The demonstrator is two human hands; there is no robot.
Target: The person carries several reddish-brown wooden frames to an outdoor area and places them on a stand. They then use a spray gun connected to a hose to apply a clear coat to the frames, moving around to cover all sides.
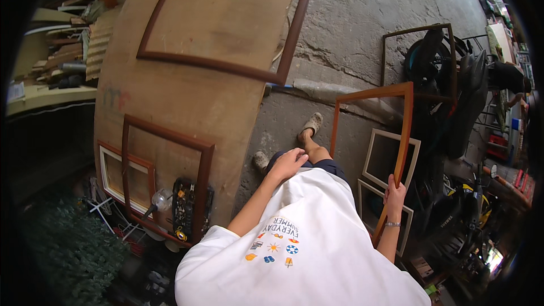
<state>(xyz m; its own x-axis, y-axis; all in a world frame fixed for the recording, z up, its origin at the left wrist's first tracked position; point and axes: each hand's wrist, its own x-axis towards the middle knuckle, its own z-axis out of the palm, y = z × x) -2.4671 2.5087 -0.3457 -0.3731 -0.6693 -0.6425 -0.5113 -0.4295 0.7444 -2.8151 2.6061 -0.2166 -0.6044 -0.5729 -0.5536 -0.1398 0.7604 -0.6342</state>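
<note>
My right hand (395, 194) is closed around one side of an orange-brown wooden frame (404, 130), which stands tilted at my right side. Its opening has nothing in it, and the floor shows through. Over my lap, my left hand (289, 164) lies loosely with fingers extended, holding nothing. Behind the held frame are two pale frames (368, 150) with dark centres. On the large brown board (170, 99) to my left lies a big dark-brown frame (209, 68). Nearer me on that side are a smaller brown frame (170, 132) and a white-and-brown frame (113, 152).
A clear container with a black nozzle (161, 200) sits beside a black tray of small items (184, 207). To the right, a dark frame (383, 59) leans by a black motorbike (473, 96). Wood scraps (65, 54) pile at far left; green foliage (68, 249) is lower left.
</note>
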